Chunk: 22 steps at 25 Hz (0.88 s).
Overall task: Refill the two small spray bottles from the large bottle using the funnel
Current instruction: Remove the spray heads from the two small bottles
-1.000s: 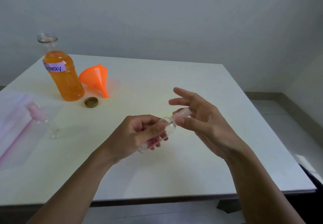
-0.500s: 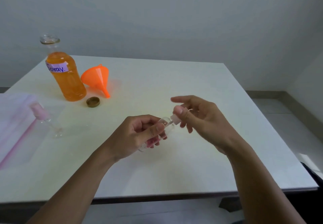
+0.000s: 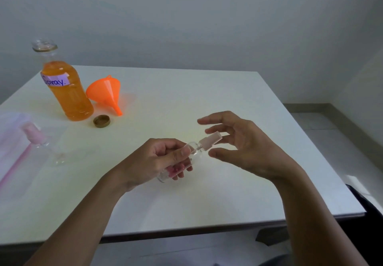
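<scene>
Large bottle [image 3: 69, 91] labelled "Spray.", small spray bottle [image 3: 192, 153] in left hand [image 3: 159, 160]

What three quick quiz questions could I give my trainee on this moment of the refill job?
1. True or false: the large bottle of orange liquid has its cap screwed on.
2. Which hand holds the small spray bottle: A) left hand, B) right hand, C) neither?
3. Fill in: the orange funnel lies on its ____ on the table, to the right of the large bottle.

Key:
1. False. Its mouth is open, and the brown cap lies on the table in front of it.
2. A. The right hand's fingers are spread around the pink spray top, with no closed grip.
3. side.
</scene>
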### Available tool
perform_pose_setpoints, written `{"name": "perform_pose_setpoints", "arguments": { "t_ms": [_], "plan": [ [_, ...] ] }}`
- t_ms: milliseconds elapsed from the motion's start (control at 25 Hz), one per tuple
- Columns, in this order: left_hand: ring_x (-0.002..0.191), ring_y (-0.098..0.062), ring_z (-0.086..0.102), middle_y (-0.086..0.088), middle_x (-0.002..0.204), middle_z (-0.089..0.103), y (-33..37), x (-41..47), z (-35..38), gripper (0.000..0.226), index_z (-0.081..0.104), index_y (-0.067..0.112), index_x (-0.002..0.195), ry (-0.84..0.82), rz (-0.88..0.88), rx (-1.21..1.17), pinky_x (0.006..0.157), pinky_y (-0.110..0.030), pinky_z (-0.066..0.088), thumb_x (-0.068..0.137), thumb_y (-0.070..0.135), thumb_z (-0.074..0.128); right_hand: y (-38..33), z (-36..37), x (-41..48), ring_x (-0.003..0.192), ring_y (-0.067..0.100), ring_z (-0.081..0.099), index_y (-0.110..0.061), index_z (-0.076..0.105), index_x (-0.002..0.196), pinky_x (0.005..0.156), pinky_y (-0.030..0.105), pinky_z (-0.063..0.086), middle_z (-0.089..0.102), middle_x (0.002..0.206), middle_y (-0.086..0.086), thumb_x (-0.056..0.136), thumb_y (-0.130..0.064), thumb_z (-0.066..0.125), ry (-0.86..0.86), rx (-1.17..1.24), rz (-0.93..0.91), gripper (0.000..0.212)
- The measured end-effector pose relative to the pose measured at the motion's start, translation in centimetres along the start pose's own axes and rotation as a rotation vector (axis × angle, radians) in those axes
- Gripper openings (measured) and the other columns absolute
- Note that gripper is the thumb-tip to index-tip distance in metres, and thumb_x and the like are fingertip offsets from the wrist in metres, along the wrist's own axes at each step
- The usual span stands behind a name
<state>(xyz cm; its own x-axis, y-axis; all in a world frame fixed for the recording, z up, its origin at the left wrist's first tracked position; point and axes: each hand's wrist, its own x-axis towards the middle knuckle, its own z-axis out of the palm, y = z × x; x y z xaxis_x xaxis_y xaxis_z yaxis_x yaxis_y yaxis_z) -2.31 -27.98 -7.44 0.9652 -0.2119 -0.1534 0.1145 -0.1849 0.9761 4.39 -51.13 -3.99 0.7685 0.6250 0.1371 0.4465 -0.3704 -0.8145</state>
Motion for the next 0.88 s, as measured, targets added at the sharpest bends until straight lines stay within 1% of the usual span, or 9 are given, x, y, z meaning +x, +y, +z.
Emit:
{"name": "perform_pose_setpoints", "arguments": {
  "t_ms": [80, 160, 240, 360, 480, 600, 680, 760, 880],
  "plan": [
    [0.075, -0.022, 0.069, -0.011, 0.092, 0.076, -0.2, -0.1, 0.2, 0.030, 0.073, 0.016, 0.106, 0.016, 0.007, 0.020, 0.072, -0.036, 0.055, 0.087, 0.038, 0.065, -0.1, 0.3, 0.0, 0.111, 0.000, 0.067, -0.050, 0.060, 0.125, 0.084, 0.019, 0.059, 0.063, 0.129, -0.025, 0.078, -0.060, 0.077, 0.033, -0.022, 0.098, 0.051],
    [0.074, -0.021, 0.067, -0.011, 0.092, 0.076, -0.5, -0.2, 0.3, 0.029, 0.073, 0.017, 0.105, 0.021, 0.003, 0.028, 0.072, -0.043, 0.051, 0.085, 0.039, 0.069, -0.1, 0.9, 0.3, 0.084, 0.004, 0.074, -0.040, 0.073, 0.111, 0.071, 0.023, 0.060, 0.076, 0.101, -0.020, 0.073, -0.077, 0.065, 0.041, -0.085, 0.183, 0.054],
    [0.075, -0.020, 0.068, -0.010, 0.093, 0.076, -0.6, -0.3, 0.4, 0.030, 0.073, 0.018, 0.105, 0.018, -0.011, 0.042, 0.073, -0.045, 0.052, 0.086, 0.040, 0.068, -0.2, 1.2, 0.5, 0.066, 0.009, 0.073, -0.027, 0.080, 0.091, 0.060, 0.026, 0.060, 0.078, 0.078, -0.009, 0.079, -0.064, 0.070, 0.005, -0.096, 0.217, 0.040],
    [0.080, -0.022, 0.071, -0.010, 0.096, 0.077, -0.8, -0.3, 0.1, 0.033, 0.073, 0.017, 0.108, -0.002, -0.050, 0.048, 0.078, -0.042, 0.056, 0.087, 0.041, 0.064, 0.0, 0.1, 0.1, 0.081, 0.008, 0.072, -0.031, 0.078, 0.095, 0.073, 0.030, 0.063, 0.076, 0.088, -0.009, 0.085, -0.030, 0.080, 0.058, -0.106, 0.109, 0.010],
    [0.080, -0.017, 0.070, -0.011, 0.098, 0.076, -0.8, -0.1, -0.1, 0.032, 0.072, 0.014, 0.107, 0.018, -0.034, -0.020, 0.075, -0.031, 0.057, 0.089, 0.038, 0.062, 1.0, -1.6, -0.2, 0.094, 0.003, 0.070, -0.031, 0.077, 0.108, 0.083, 0.014, 0.055, 0.069, 0.104, -0.010, 0.089, -0.009, 0.075, 0.306, -0.088, 0.028, 0.028],
    [0.088, -0.010, 0.071, -0.004, 0.104, 0.077, -0.9, 0.8, 0.5, 0.031, 0.067, 0.015, 0.110, 0.102, 0.059, -0.029, 0.075, -0.023, 0.052, 0.088, 0.037, 0.062, 3.0, -3.5, -0.3, 0.078, 0.006, 0.070, -0.034, 0.076, 0.106, 0.083, 0.021, 0.057, 0.067, 0.104, -0.002, 0.094, -0.012, 0.072, 0.578, 0.025, 0.104, 0.026],
    [0.092, -0.016, 0.072, -0.004, 0.105, 0.077, -0.9, 1.6, 1.4, 0.036, 0.065, 0.015, 0.113, 0.176, 0.105, -0.083, 0.079, -0.030, 0.054, 0.083, 0.035, 0.069, 4.4, -4.6, -0.6, 0.068, 0.011, 0.065, -0.032, 0.075, 0.103, 0.076, 0.027, 0.056, 0.068, 0.091, -0.003, 0.096, -0.021, 0.071, 0.697, 0.202, 0.150, 0.013],
    [0.093, -0.022, 0.074, -0.003, 0.104, 0.077, -1.0, 2.7, 2.8, 0.042, 0.064, 0.016, 0.112, 0.245, 0.129, -0.127, 0.083, -0.039, 0.058, 0.075, 0.031, 0.078, 5.8, -5.4, -0.8, 0.069, 0.012, 0.062, -0.025, 0.073, 0.103, 0.071, 0.028, 0.054, 0.067, 0.083, -0.003, 0.091, -0.030, 0.075, 0.771, 0.365, 0.190, 0.013],
    [0.097, -0.017, 0.074, 0.002, 0.104, 0.077, -0.9, 4.7, 5.7, 0.051, 0.064, 0.018, 0.110, 0.305, 0.176, -0.116, 0.087, -0.034, 0.057, 0.066, 0.029, 0.086, 8.6, -5.7, -0.6, 0.077, 0.005, 0.071, -0.017, 0.070, 0.110, 0.078, 0.025, 0.057, 0.076, 0.088, -0.004, 0.088, -0.023, 0.079, 0.804, 0.396, 0.286, 0.024]
  ]
}}
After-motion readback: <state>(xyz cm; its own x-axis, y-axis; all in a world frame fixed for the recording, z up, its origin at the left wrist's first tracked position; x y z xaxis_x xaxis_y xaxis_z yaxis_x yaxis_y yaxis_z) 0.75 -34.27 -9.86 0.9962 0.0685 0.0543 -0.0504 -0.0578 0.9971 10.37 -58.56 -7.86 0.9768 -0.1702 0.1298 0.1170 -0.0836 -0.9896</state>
